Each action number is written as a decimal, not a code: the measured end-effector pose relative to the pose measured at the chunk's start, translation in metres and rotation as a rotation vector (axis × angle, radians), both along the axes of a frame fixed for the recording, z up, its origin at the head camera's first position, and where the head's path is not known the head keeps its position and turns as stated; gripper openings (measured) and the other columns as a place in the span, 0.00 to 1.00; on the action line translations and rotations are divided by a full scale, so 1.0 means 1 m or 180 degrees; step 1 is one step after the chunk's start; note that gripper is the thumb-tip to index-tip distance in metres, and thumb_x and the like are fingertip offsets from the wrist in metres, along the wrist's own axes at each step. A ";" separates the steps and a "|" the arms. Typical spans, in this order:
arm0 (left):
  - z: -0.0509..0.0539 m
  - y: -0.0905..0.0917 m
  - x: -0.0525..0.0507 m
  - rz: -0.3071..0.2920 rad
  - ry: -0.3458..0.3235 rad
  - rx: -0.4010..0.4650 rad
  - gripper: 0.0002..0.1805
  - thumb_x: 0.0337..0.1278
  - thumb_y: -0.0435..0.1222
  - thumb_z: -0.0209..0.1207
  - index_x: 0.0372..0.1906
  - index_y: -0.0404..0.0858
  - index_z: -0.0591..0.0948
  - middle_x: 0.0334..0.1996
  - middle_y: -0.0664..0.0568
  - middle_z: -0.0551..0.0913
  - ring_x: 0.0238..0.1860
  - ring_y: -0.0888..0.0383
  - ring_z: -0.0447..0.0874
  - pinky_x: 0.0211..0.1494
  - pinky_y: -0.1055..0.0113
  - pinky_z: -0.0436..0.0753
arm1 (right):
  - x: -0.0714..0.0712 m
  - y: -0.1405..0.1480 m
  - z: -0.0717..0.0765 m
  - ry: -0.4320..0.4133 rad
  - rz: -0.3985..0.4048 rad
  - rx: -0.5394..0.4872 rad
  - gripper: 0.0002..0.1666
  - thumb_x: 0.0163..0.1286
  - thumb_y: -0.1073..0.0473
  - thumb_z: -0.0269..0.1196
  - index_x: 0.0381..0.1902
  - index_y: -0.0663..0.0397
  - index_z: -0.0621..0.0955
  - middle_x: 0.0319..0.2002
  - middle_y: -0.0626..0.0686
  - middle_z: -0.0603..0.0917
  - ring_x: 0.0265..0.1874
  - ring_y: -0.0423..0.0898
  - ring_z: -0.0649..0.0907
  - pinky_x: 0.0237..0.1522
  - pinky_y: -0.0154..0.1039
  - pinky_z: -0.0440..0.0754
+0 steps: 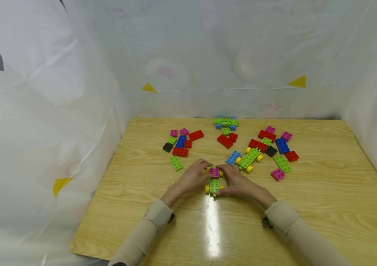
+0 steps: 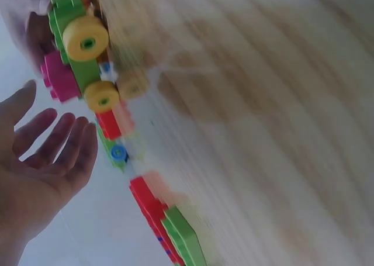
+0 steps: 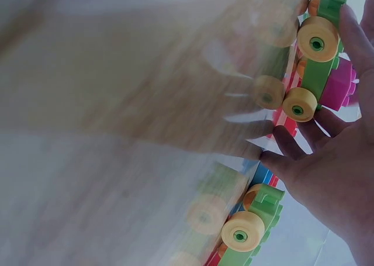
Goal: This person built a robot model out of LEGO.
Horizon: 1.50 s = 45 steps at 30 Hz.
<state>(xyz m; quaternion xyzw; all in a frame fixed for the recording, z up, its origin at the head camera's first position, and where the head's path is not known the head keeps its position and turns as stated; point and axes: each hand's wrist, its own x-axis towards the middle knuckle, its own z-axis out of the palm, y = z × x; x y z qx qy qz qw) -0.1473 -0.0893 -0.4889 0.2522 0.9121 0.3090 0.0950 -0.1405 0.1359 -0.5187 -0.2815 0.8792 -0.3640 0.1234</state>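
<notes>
A green wheeled base (image 1: 214,186) with yellow wheels stands near the table's middle, a pink brick (image 1: 214,173) on its far half. From the right, my right hand (image 1: 241,184) holds the base, thumb by the near end and fingers round the far part; the right wrist view shows this hand (image 3: 333,161) beside the yellow wheels (image 3: 317,39). My left hand (image 1: 190,180) is at the base's left side. In the left wrist view this hand (image 2: 49,161) has loosely bent, spread fingers, with a gap to the pink brick (image 2: 60,77).
Right behind stands a second green base (image 1: 250,159) with yellow wheels, beside a blue brick (image 1: 233,157). A green base with blue wheels (image 1: 226,122) is at the back edge. Red, blue, pink, green and black bricks lie in groups left (image 1: 180,152) and right (image 1: 282,146).
</notes>
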 end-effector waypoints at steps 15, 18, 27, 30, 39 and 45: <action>-0.012 -0.084 -0.019 0.1414 0.0331 -0.0115 0.27 0.55 0.36 0.67 0.59 0.31 0.75 0.55 0.39 0.72 0.58 0.42 0.70 0.53 0.49 0.77 | -0.002 0.002 0.001 -0.0035 -0.0022 0.0056 0.58 0.48 0.37 0.74 0.70 0.54 0.62 0.67 0.57 0.65 0.65 0.57 0.63 0.63 0.57 0.65; -0.014 -0.086 -0.022 0.1436 0.0102 -0.0213 0.32 0.53 0.36 0.69 0.62 0.32 0.73 0.58 0.40 0.70 0.58 0.43 0.69 0.54 0.48 0.76 | -0.002 0.002 0.001 -0.0068 -0.0005 0.0057 0.58 0.49 0.36 0.74 0.70 0.53 0.62 0.67 0.56 0.65 0.66 0.57 0.63 0.64 0.57 0.65; -0.021 -0.084 -0.026 0.1347 0.0063 -0.0595 0.40 0.49 0.39 0.71 0.66 0.29 0.69 0.59 0.40 0.71 0.58 0.43 0.69 0.55 0.51 0.76 | 0.000 0.002 -0.003 -0.0096 -0.0009 0.0071 0.58 0.50 0.35 0.73 0.71 0.52 0.61 0.67 0.56 0.64 0.67 0.57 0.62 0.65 0.57 0.64; -0.020 -0.084 -0.026 0.1319 0.0145 -0.0732 0.37 0.51 0.40 0.70 0.64 0.28 0.71 0.57 0.40 0.72 0.57 0.44 0.70 0.53 0.51 0.77 | 0.000 0.001 -0.003 -0.0096 -0.0003 0.0062 0.57 0.50 0.35 0.73 0.70 0.52 0.61 0.67 0.56 0.64 0.67 0.57 0.62 0.65 0.57 0.64; -0.018 -0.083 -0.023 0.1246 0.0105 -0.0646 0.35 0.50 0.39 0.71 0.62 0.29 0.73 0.56 0.39 0.73 0.56 0.44 0.70 0.53 0.51 0.77 | 0.000 0.001 -0.001 -0.0063 -0.0005 0.0053 0.57 0.50 0.35 0.73 0.70 0.53 0.62 0.67 0.57 0.65 0.67 0.58 0.62 0.64 0.58 0.65; -0.018 -0.082 -0.022 0.1195 -0.0057 -0.0209 0.35 0.48 0.38 0.72 0.62 0.30 0.74 0.54 0.40 0.72 0.54 0.46 0.70 0.54 0.53 0.76 | 0.000 0.000 -0.001 -0.0037 0.0004 0.0035 0.57 0.49 0.35 0.73 0.70 0.53 0.62 0.66 0.57 0.65 0.66 0.58 0.63 0.63 0.58 0.65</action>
